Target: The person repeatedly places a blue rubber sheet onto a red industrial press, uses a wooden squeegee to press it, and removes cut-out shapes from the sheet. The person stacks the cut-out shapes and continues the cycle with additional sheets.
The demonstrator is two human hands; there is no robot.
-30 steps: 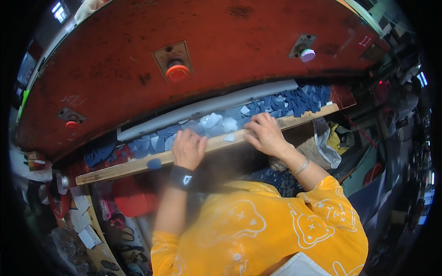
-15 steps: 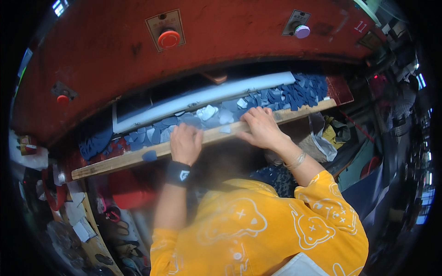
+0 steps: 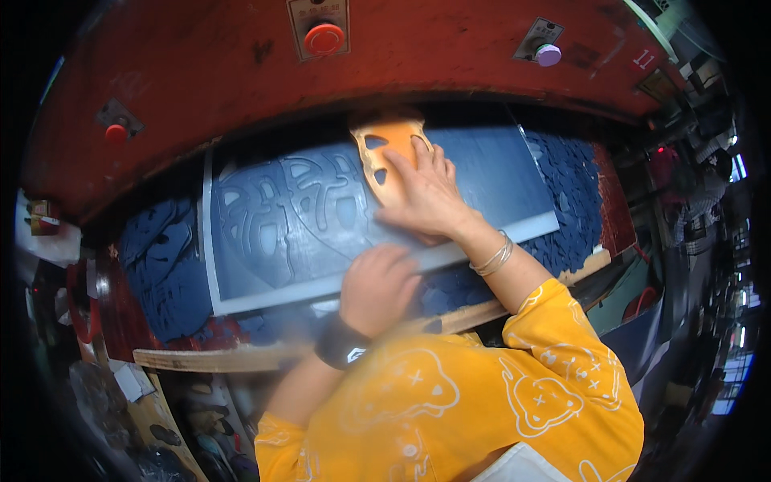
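Note:
My right hand grips an orange cutting die with openings through it. Thumb and fingers lie across its near part; part of its rim is hidden under the palm. The die rests on a dark blue-grey sheet, which lies on a white cutting board. Left of the die, curved shoe-upper-like outlines mark the sheet. My left hand, smeared by motion, is by the board's near edge; its fingers are too blurred to read.
A red press with red buttons overhangs the far side. Dark offcuts heap on the right, more cut pieces on the left. A wooden rail runs along the near edge.
Both hands have left the wooden rail. The right hand has moved forward onto the orange die, now in view. The white board with the dark sheet now reaches much nearer to me.

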